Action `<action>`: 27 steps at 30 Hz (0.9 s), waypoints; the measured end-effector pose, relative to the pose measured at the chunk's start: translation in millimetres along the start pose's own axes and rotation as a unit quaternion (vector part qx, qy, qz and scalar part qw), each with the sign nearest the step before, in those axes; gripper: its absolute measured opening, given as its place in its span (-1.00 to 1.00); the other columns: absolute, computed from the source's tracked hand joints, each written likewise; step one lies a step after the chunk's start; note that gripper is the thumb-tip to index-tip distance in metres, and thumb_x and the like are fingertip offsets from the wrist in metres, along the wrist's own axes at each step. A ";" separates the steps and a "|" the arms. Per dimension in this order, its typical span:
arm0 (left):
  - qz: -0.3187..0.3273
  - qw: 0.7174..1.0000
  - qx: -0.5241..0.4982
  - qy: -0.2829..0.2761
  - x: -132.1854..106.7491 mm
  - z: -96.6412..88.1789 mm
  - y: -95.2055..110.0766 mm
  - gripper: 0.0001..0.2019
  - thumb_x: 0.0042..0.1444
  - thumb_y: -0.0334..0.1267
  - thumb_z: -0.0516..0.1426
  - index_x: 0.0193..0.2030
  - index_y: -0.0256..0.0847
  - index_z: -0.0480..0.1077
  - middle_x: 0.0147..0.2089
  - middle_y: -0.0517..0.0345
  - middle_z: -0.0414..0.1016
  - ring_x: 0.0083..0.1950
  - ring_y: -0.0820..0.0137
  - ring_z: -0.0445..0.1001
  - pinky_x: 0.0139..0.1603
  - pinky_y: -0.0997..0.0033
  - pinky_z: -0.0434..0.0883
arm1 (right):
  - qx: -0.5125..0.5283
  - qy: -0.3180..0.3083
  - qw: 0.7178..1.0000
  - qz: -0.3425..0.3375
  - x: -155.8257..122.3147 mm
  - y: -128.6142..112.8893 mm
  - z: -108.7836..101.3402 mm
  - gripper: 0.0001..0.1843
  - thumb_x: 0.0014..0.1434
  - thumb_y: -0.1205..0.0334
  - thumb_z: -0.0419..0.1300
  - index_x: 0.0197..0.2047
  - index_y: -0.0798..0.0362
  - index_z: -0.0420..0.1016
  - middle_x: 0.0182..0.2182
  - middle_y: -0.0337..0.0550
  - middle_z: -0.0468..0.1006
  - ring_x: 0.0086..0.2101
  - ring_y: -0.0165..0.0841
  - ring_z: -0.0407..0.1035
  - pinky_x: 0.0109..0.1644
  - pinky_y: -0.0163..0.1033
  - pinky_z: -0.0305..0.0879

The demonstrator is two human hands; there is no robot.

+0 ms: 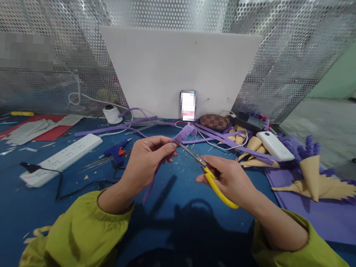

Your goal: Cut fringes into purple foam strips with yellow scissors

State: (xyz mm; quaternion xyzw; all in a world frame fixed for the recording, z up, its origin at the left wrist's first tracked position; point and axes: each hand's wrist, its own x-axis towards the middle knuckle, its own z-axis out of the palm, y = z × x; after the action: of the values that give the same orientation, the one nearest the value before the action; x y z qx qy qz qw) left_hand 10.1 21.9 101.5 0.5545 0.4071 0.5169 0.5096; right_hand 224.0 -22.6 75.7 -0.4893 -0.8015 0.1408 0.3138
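Note:
A purple paper strip (184, 135) is pinched between the thumb and fingers of my left hand (151, 156). Its upper end is fringed with fine cuts and curls over, while the tail hangs below the hand. My right hand (228, 176) grips a pair of yellow-handled scissors (219, 191). The blades point left and meet the strip's edge right beside my left fingertips. Whether the blades are parted I cannot make out. Below both hands lies the blue tabletop (173, 190), sprinkled with tiny scraps.
Left are a white power strip (68, 155), a blue glue gun (116, 151) and red paper (54, 134). A lit phone (188, 105) leans against a white board (177, 63). Right lie a white power bank (275, 146), purple strips (233, 142), and paper-wrapped purple flowers (310, 172) on purple sheets (328, 219).

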 end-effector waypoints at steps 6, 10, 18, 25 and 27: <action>0.021 0.999 0.037 -0.004 -1.6 -1.0 0.3 -0.86 0.02 -0.19 0.29 -0.39 -0.22 0.56 -0.51 0.19 0.51 -0.49 0.49 0.38 -0.45 0.53 0.32 | 0.007 -0.011 1.000 -0.002 0.6 1.2 -0.8 -0.66 0.20 -0.08 0.20 -0.24 0.05 0.43 -0.54 -0.30 0.33 -0.52 -0.46 0.17 -0.43 -0.37 0.03; 0.037 0.998 0.056 -0.016 -2.3 -0.7 1.4 -0.87 0.04 -0.21 0.27 -0.42 -0.23 0.55 -0.55 0.21 0.46 -0.52 0.51 0.34 -0.48 0.53 0.29 | 0.020 -0.024 1.000 0.000 1.1 2.0 0.7 -0.67 0.19 -0.07 0.21 -0.20 0.05 0.43 -0.50 -0.29 0.36 -0.50 -0.45 0.20 -0.42 -0.37 0.05; 0.034 0.998 0.051 -0.028 -0.6 -2.2 -0.2 -0.89 0.06 -0.25 0.25 -0.41 -0.23 0.55 -0.53 0.21 0.47 -0.50 0.52 0.34 -0.46 0.54 0.29 | 0.035 -0.031 0.999 0.013 1.2 0.7 0.0 -0.67 0.20 -0.04 0.21 -0.35 0.04 0.32 -0.56 -0.35 0.24 -0.52 -0.48 0.10 -0.45 -0.38 -0.02; 0.016 0.999 0.029 -0.036 -0.7 -3.2 0.5 -0.89 0.05 -0.28 0.25 -0.45 -0.24 0.53 -0.55 0.23 0.45 -0.52 0.55 0.32 -0.48 0.57 0.26 | 0.068 -0.048 0.997 0.007 2.7 3.1 -0.3 -0.62 0.19 -0.01 0.23 -0.45 0.04 0.19 -0.57 -0.38 0.16 -0.53 -0.51 0.04 -0.45 -0.40 -0.03; 0.005 0.999 0.017 -0.038 -0.8 -3.8 1.0 -0.89 0.03 -0.29 0.26 -0.46 -0.24 0.53 -0.56 0.23 0.44 -0.53 0.55 0.32 -0.49 0.58 0.25 | 0.077 -0.052 0.996 0.008 2.7 3.6 -0.5 -0.60 0.18 0.00 0.24 -0.46 0.04 0.16 -0.57 -0.39 0.15 -0.53 -0.51 0.02 -0.46 -0.40 -0.03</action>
State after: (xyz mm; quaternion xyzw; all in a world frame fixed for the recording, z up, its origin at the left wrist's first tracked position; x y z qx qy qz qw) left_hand 6.1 21.5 102.1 0.5843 0.3930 0.4912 0.5127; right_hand 226.0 -18.5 75.2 -0.4623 -0.7991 0.2300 0.3078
